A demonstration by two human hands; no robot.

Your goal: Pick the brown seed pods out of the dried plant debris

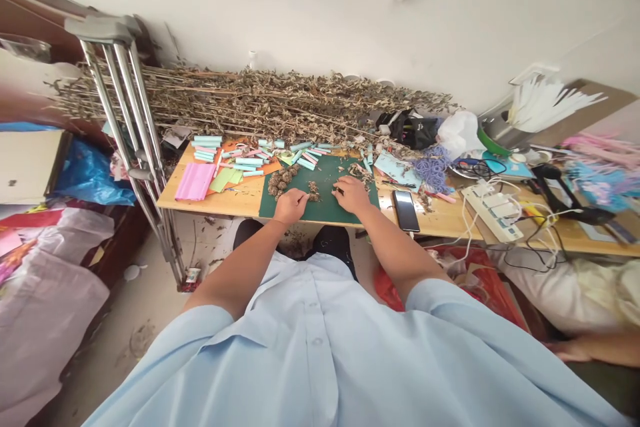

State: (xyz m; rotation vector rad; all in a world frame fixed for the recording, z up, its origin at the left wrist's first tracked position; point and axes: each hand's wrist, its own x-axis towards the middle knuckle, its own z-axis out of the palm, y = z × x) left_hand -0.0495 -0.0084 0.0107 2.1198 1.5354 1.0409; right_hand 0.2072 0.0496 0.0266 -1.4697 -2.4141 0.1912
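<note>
Both my hands work over a dark green cutting mat [320,197] lying on a wooden table [440,217]. My left hand [290,206] has its fingers pinched together beside a small heap of dried plant bits [313,191]. Whether those fingers hold anything is hidden. A larger clump of dried brown seed heads [281,181] sits just beyond that hand. My right hand [351,195] rests on the mat, its curled fingertips pinching a small dark dried piece [339,191].
Pale blue paper tubes [245,162] and a pink paper stack [195,181] lie left of the mat. Dried branches [250,107] line the wall behind. A smartphone [406,211], power strip [493,213] and purple cord bundle [433,171] lie right. Metal crutches [120,107] lean left. Another person's hand [570,349] shows lower right.
</note>
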